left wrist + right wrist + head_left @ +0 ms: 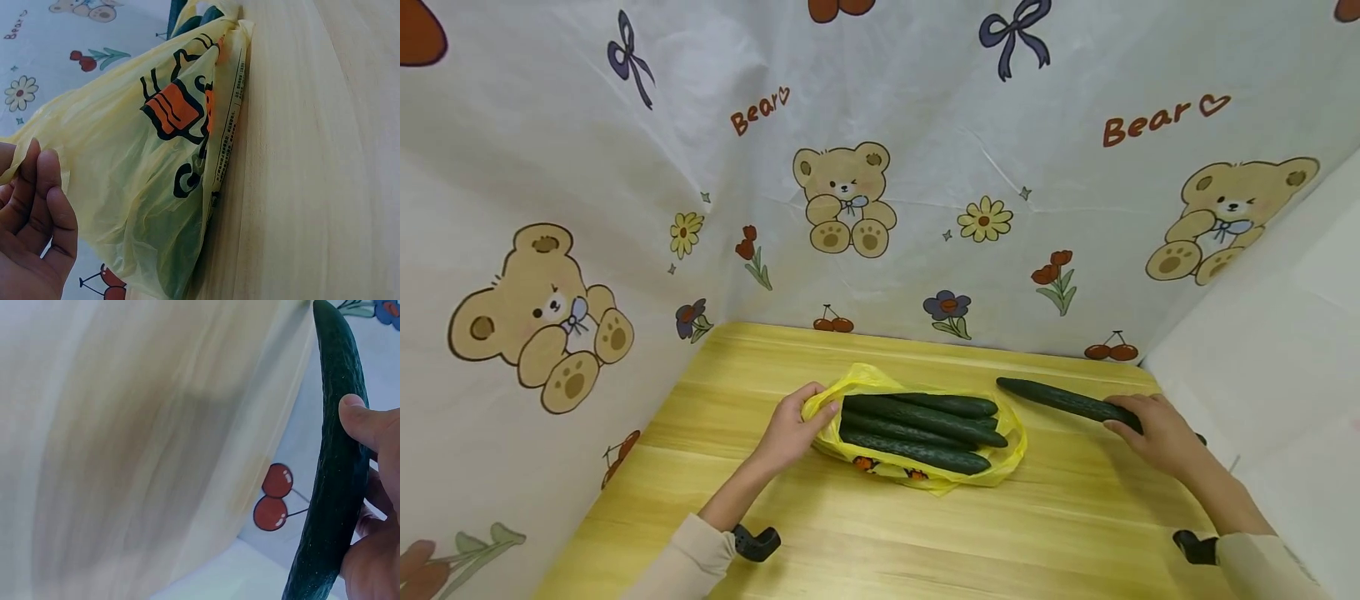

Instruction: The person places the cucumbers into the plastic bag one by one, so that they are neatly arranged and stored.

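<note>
A yellow plastic bag (1011, 467) lies on its side on the wooden table, its mouth spread wide. Several dark green cucumbers (917, 421) lie side by side within it. My left hand (793, 425) pinches the bag's edge at its left end; in the left wrist view, thumb and fingers (47, 181) hold the thin plastic. To the right of the bag, my right hand (1157, 429) grips a single long cucumber (1060, 398) near its right end, its far tip pointing toward the bag. The right wrist view shows the thumb laid across that cucumber (340, 456).
The light wooden table (925, 542) ends at a back wall (917, 283) covered in bear-and-flower sheeting. A similar sheet stands along the left, and a plain white surface (1262, 358) borders the right side. Black wrist straps (756, 543) sit at both sleeves.
</note>
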`<move>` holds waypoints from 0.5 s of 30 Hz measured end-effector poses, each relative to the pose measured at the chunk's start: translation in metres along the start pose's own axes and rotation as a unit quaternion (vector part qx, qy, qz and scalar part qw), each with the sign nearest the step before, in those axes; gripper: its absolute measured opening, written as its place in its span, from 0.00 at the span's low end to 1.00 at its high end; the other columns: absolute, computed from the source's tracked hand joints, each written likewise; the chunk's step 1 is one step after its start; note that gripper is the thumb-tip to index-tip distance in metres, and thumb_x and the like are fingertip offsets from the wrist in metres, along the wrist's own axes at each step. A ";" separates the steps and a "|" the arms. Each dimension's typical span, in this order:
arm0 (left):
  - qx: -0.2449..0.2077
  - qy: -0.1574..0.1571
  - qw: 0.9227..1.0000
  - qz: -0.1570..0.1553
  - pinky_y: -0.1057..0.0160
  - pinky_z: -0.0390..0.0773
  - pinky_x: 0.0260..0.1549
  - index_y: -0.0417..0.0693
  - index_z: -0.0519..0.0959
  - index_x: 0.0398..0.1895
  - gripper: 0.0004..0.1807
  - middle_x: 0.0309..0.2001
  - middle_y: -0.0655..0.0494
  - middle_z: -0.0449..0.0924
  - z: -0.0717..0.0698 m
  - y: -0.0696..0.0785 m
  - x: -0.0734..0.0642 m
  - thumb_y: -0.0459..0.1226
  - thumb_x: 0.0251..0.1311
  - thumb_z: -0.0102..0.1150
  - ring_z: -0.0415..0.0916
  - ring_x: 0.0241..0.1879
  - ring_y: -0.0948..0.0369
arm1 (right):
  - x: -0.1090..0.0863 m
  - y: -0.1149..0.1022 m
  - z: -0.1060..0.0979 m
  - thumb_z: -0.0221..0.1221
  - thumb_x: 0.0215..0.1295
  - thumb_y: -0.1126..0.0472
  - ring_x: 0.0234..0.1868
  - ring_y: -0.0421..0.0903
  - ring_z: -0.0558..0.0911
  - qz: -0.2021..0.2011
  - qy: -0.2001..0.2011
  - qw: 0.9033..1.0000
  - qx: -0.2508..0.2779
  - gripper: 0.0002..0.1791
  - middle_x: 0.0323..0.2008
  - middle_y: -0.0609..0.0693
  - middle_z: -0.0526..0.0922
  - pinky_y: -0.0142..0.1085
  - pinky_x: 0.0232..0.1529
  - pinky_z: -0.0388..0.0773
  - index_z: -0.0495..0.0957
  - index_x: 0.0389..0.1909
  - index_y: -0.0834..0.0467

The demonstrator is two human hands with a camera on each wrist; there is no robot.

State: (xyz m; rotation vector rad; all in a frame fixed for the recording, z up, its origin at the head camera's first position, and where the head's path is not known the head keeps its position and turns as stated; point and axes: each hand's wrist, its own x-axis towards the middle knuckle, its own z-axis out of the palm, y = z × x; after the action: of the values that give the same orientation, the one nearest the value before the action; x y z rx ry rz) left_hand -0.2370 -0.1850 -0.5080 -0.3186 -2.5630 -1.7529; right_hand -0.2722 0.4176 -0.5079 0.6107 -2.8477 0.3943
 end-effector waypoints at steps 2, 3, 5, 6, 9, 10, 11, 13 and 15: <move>0.000 0.000 1.000 0.001 0.67 0.66 0.17 0.51 0.81 0.48 0.13 0.29 0.51 0.72 0.000 0.000 0.001 0.49 0.78 0.62 0.61 0.17 0.65 | -0.006 -0.006 -0.002 0.69 0.73 0.58 0.51 0.67 0.81 0.001 0.007 1.000 0.004 0.24 0.55 0.68 0.88 0.62 0.51 0.76 0.81 0.63 0.66; -0.001 -0.001 1.000 0.001 0.67 0.66 0.17 0.50 0.81 0.48 0.13 0.29 0.51 0.72 -0.001 0.001 0.001 0.49 0.78 0.62 0.61 0.17 0.65 | -0.008 -0.008 -0.003 0.69 0.73 0.57 0.51 0.67 0.81 0.002 0.012 1.000 0.006 0.24 0.55 0.68 0.88 0.62 0.50 0.77 0.82 0.63 0.66; -0.002 -0.003 1.000 -0.001 0.67 0.66 0.17 0.51 0.81 0.49 0.12 0.29 0.50 0.72 -0.001 0.000 0.001 0.49 0.78 0.62 0.61 0.17 0.65 | -0.012 -0.013 -0.006 0.69 0.73 0.57 0.51 0.66 0.81 0.003 0.019 1.000 0.013 0.24 0.55 0.68 0.88 0.62 0.48 0.78 0.82 0.63 0.65; -0.003 -0.003 1.000 -0.001 0.67 0.66 0.17 0.51 0.81 0.49 0.12 0.29 0.51 0.72 -0.001 0.000 0.001 0.49 0.78 0.62 0.61 0.17 0.66 | -0.014 -0.016 -0.007 0.69 0.73 0.57 0.51 0.66 0.81 0.003 0.021 1.000 0.017 0.24 0.55 0.68 0.88 0.63 0.48 0.78 0.82 0.63 0.65; -0.004 -0.002 1.000 -0.002 0.67 0.65 0.17 0.52 0.81 0.49 0.12 0.29 0.50 0.71 -0.001 0.001 0.000 0.49 0.79 0.62 0.60 0.16 0.66 | -0.018 -0.023 -0.011 0.70 0.73 0.57 0.52 0.66 0.82 0.000 0.031 0.999 0.023 0.23 0.54 0.66 0.89 0.61 0.47 0.79 0.82 0.63 0.64; -0.003 -0.002 1.000 -0.001 0.67 0.65 0.17 0.51 0.81 0.49 0.12 0.29 0.50 0.71 -0.001 0.001 0.000 0.49 0.78 0.62 0.60 0.16 0.66 | -0.019 -0.025 -0.012 0.70 0.72 0.58 0.51 0.64 0.82 -0.002 0.035 0.999 0.024 0.23 0.53 0.65 0.89 0.59 0.46 0.79 0.82 0.63 0.63; -0.002 -0.002 1.000 -0.001 0.67 0.65 0.17 0.51 0.81 0.49 0.12 0.29 0.50 0.71 -0.001 0.000 0.000 0.49 0.78 0.62 0.60 0.16 0.66 | -0.020 -0.027 -0.013 0.71 0.72 0.58 0.50 0.62 0.82 -0.003 0.039 0.999 0.025 0.22 0.53 0.63 0.89 0.56 0.45 0.80 0.83 0.63 0.62; 0.001 -0.002 1.000 0.001 0.67 0.65 0.18 0.51 0.81 0.48 0.12 0.29 0.51 0.71 -0.001 0.000 0.001 0.49 0.79 0.62 0.60 0.17 0.66 | -0.023 -0.033 -0.014 0.71 0.71 0.58 0.49 0.59 0.82 -0.005 0.045 0.999 0.027 0.22 0.52 0.61 0.90 0.50 0.42 0.80 0.83 0.62 0.61; 0.002 -0.001 1.000 0.000 0.67 0.66 0.18 0.51 0.81 0.48 0.12 0.29 0.51 0.71 0.000 -0.001 0.001 0.49 0.78 0.62 0.60 0.17 0.66 | -0.025 -0.040 -0.015 0.72 0.70 0.59 0.49 0.55 0.81 -0.009 0.049 0.998 0.030 0.22 0.52 0.58 0.90 0.45 0.41 0.80 0.84 0.62 0.59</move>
State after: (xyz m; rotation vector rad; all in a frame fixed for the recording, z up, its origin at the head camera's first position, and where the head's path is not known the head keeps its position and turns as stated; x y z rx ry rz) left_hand -0.2379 -0.1851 -0.5086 -0.3193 -2.5685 -1.7472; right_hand -0.2304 0.3964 -0.4913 0.6118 -2.7445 0.4947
